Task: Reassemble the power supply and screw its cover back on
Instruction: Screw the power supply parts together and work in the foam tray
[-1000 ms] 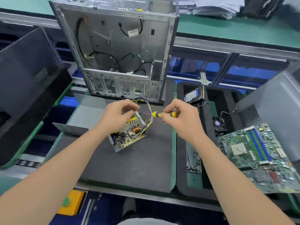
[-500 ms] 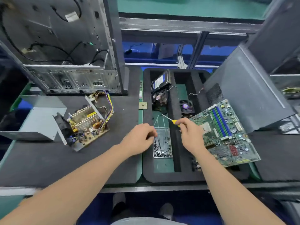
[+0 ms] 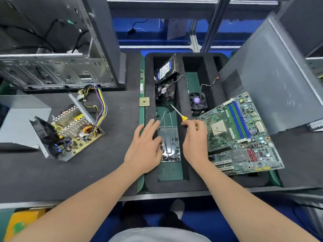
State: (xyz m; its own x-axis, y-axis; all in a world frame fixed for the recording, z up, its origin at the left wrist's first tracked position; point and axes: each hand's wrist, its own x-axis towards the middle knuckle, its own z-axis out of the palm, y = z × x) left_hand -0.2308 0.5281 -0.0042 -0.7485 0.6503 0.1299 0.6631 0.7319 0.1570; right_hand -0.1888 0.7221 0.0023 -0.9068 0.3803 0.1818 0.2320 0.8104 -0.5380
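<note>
The opened power supply (image 3: 75, 131) lies on the black mat at left, its circuit board, heat sinks and coloured wires bare. Its grey metal cover (image 3: 19, 123) sits just left of it. My left hand (image 3: 145, 145) reaches into a clear plastic tray of small black screws (image 3: 172, 145) in the foam bin, fingers spread over the tray's left side. My right hand (image 3: 194, 138) is closed around a yellow-handled screwdriver (image 3: 179, 113), shaft pointing up and left over the bin.
An empty computer case (image 3: 57, 49) stands behind the power supply. A motherboard (image 3: 241, 135) leans on the black foam bin (image 3: 150, 182) at right, beside a grey side panel (image 3: 272, 81). A hard drive (image 3: 166, 69), two fans and a CPU chip (image 3: 144, 102) lie near the bin.
Both hands left the power supply and moved right to the foam bin. My left hand went into the screw tray, and my right still carries the screwdriver. My view swung right and down.
</note>
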